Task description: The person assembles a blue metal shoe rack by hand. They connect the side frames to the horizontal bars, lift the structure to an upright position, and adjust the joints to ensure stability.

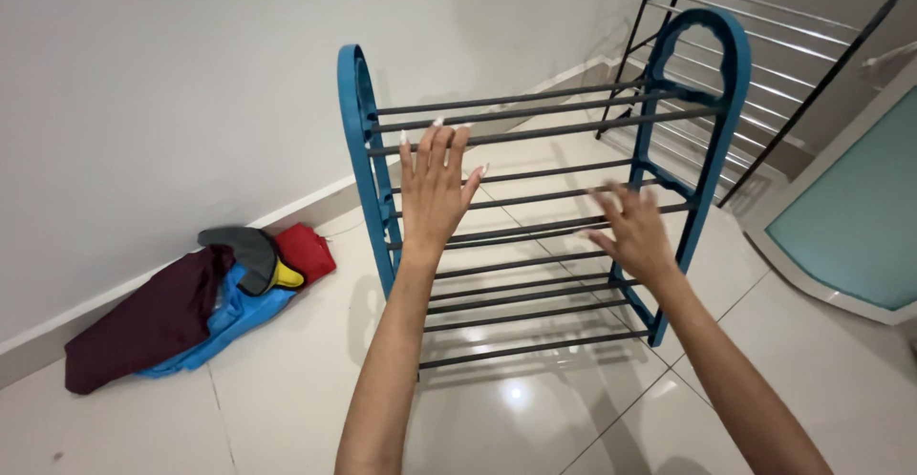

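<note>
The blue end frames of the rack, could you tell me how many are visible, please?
2. The left end frame stands beside the left hand; the right end frame stands just beyond the right hand. Dark rods join them.

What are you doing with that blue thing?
A person reaches both bare hands toward a blue shoe rack with dark bars, standing on the white tiled floor. The left hand is spread open at the upper bars; the right hand is open near the middle bars. A pile of clothes lies by the wall.
</note>
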